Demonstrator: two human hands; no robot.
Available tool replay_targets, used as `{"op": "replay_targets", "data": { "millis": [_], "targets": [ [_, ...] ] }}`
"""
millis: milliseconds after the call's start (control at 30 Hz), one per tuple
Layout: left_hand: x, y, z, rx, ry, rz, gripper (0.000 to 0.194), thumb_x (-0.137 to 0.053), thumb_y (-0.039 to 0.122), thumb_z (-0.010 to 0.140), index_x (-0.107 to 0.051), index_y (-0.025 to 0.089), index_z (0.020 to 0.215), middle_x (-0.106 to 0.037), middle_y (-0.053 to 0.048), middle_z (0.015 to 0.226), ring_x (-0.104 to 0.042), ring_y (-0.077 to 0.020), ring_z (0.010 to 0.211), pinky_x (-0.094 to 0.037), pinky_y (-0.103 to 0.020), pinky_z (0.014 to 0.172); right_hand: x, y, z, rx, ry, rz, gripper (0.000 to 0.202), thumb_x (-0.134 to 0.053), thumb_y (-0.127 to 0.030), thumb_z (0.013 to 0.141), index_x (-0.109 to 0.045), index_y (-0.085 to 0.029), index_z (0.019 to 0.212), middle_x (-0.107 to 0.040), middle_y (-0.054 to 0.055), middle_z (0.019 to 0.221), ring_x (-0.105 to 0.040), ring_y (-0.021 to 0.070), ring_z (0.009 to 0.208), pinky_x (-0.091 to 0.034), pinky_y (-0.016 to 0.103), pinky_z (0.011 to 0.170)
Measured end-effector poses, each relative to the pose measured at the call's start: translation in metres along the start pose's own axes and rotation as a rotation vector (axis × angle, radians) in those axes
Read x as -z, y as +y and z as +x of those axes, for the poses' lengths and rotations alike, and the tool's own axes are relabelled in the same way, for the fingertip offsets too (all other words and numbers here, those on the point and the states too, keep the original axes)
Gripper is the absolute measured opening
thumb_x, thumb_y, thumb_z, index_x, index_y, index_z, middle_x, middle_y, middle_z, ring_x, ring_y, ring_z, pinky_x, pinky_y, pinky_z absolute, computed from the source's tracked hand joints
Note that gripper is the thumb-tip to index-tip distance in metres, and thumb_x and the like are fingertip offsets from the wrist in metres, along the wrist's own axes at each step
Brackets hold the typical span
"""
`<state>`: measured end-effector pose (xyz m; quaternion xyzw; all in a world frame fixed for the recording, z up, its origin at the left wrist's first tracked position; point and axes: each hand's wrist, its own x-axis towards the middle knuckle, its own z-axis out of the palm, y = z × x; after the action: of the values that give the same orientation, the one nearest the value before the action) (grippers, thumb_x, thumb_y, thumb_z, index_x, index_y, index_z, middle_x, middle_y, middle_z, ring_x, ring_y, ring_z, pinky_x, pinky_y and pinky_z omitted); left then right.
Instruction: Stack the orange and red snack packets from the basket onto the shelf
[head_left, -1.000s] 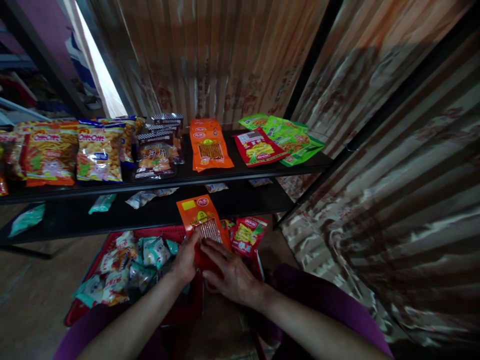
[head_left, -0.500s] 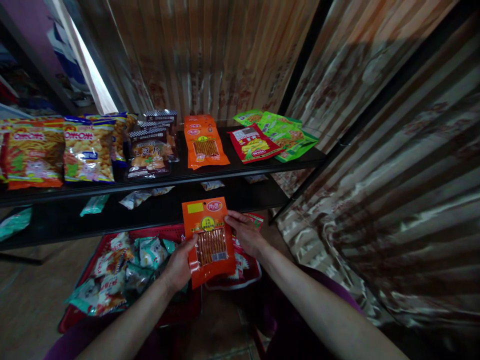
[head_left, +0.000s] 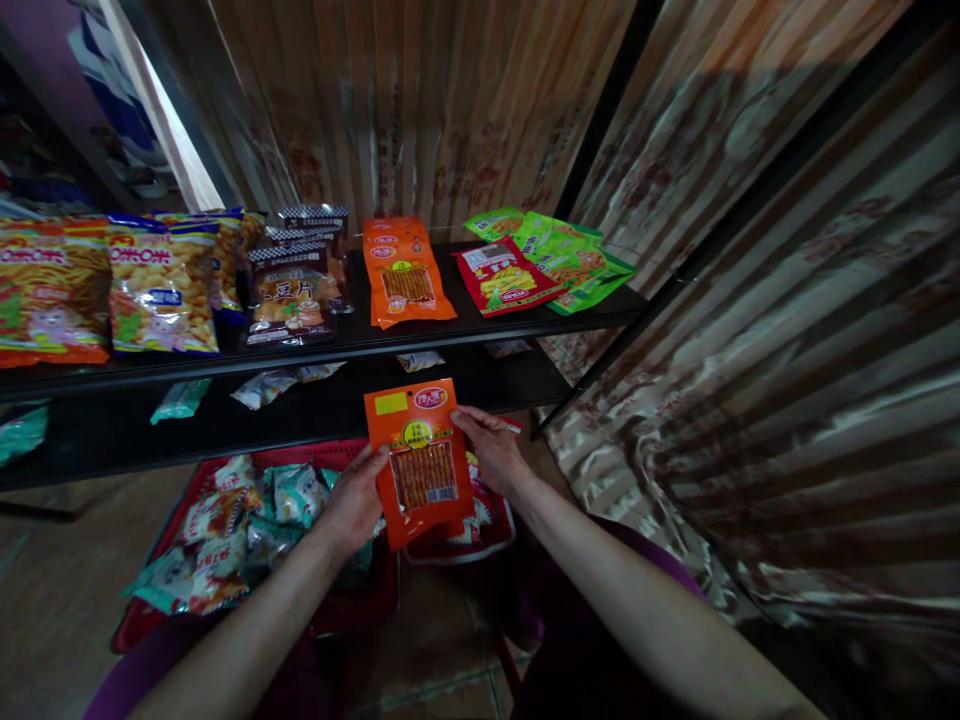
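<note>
An orange snack packet (head_left: 421,470) with a clear window showing brown sticks is held upright between my two hands, in front of the lower shelf. My left hand (head_left: 360,500) pinches its left edge, thumb on the front. My right hand (head_left: 491,448) grips the upper right edge, its fingers partly behind the packet. On the upper shelf, straight ahead, lie similar orange packets (head_left: 407,275). To their right a red packet (head_left: 504,278) rests against several green packets (head_left: 574,255). Brown-and-black packets (head_left: 292,295) stand to their left.
Yellow puffed-snack bags (head_left: 163,285) fill the left of the black upper shelf (head_left: 352,343). Small wrapped snacks lie on the lower shelf (head_left: 195,438). Below stand a red basket (head_left: 161,535) of wrapped snacks and another red container (head_left: 461,555). A striped curtain (head_left: 720,330) hangs behind and at right.
The orange packet and both hands have risen slightly in view, still gripping it. The shelf and baskets have shifted a little up and left as the camera view moved.
</note>
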<state>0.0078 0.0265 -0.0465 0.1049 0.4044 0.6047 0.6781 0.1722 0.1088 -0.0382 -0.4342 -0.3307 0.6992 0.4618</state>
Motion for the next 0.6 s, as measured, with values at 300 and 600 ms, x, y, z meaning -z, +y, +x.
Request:
{"op": "replay_targets", "data": {
  "millis": [300, 600],
  "targets": [
    [-0.0023, -0.0034, -0.0001, 0.019, 0.032, 0.027, 0.019, -0.07, 0.021, 0.074, -0.065, 0.015, 0.092, -0.073, -0.005, 0.086, -0.068, -0.0225, 0.089, -0.049, -0.04, 0.09, 0.0024, 0.0034, 0.0022, 0.063, 0.069, -0.059, 0.027, -0.08, -0.037, 0.052, -0.072, -0.022, 0.073, -0.072, -0.002, 0.07, -0.061, 0.014, 0.064, -0.048, 0.029, 0.064],
    [0.004, 0.0023, 0.0056, -0.021, 0.12, -0.015, 0.017, -0.072, 0.018, 0.072, -0.064, 0.017, 0.087, -0.073, -0.003, 0.086, -0.068, -0.0194, 0.082, -0.05, -0.04, 0.09, 0.0064, 0.0037, 0.0012, -0.069, -0.111, -0.044, 0.028, -0.082, -0.036, 0.054, -0.072, -0.022, 0.076, -0.072, -0.002, 0.071, -0.061, 0.0127, 0.062, -0.047, 0.026, 0.059]
  ]
}}
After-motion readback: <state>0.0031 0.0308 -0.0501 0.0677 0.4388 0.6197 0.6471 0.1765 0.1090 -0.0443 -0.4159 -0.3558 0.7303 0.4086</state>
